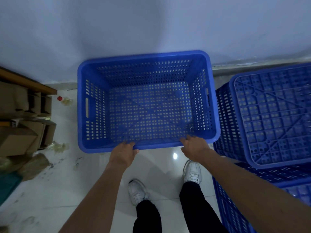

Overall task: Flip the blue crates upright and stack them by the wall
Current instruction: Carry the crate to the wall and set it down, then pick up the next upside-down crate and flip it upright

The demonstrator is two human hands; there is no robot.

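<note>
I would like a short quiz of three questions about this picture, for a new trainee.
1. True or false: the crate held by both hands is upside down.
2. Which side of the held crate has the upside-down crates? A) left B) right
3. Fill in: both hands grip the crate's near ____.

Key:
1. False. The held crate has its opening up.
2. B. The upside-down crates stand to its right.
3. Rim. The left hand and the right hand grip it.
</note>
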